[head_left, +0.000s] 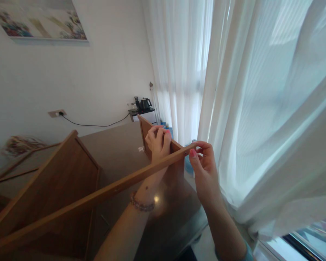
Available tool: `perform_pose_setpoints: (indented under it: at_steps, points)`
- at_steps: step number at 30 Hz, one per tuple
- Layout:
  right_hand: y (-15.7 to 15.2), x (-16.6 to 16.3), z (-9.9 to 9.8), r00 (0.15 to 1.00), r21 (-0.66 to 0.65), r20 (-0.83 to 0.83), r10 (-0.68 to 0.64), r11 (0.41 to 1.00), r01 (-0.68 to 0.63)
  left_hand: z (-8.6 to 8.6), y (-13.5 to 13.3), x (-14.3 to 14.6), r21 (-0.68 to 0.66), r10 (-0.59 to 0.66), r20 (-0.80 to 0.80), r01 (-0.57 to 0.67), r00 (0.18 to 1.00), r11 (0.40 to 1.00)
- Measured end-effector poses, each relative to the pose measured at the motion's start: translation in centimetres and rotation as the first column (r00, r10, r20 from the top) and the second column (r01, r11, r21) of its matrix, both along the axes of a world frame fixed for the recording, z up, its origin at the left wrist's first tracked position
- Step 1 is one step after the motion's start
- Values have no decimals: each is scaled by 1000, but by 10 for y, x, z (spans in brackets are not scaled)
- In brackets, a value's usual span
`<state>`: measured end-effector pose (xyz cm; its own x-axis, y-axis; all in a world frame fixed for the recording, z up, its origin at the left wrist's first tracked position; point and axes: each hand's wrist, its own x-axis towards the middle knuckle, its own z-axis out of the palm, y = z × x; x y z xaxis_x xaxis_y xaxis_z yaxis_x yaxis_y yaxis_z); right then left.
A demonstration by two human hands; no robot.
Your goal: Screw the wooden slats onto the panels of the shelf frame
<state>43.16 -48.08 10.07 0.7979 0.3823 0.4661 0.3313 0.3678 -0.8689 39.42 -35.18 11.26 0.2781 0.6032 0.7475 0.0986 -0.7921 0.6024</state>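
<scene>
A long, narrow wooden strip (119, 185) runs slantwise from the lower left up to my right hand (205, 165). My right hand pinches its far end between thumb and fingers, near a small dark hole or screw. Under the strip reaches my left hand (159, 142), with a beaded bracelet on the wrist. Its fingers curl over the top edge of an upright wooden board (177, 172), which stands on the table near its right edge. The strip's end meets or crosses the board's near top corner; whether they are joined I cannot tell.
A larger wooden panel frame (67, 163) stands on the brown table (111, 141) at the left. A black kettle (145, 103) sits on a small cabinet in the corner, its cord reaching a wall socket (57, 113). White curtains (233, 108) hang at the right.
</scene>
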Motion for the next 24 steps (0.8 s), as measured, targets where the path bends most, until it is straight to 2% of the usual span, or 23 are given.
perform_pose_setpoints:
  at_steps: [6,10,19,21,24]
  points:
    - [3,4,-2,1000,-31,13,24,999,-24,4,-6,-2,61,-61,89,56,994,997]
    - [2,1,0,998,-13,47,35,999,-34,6,-17,-4,151,-192,145,170,971,974]
    - [-2,0,9,984,-51,150,98,995,-91,0,-18,-13,161,-248,12,243,969,957]
    - [-3,1,9,982,-61,181,50,997,-39,0,-17,-14,171,-262,-15,261,965,950]
    - [-7,2,7,929,11,305,-208,977,215,1,-16,-16,164,-264,-44,268,963,949]
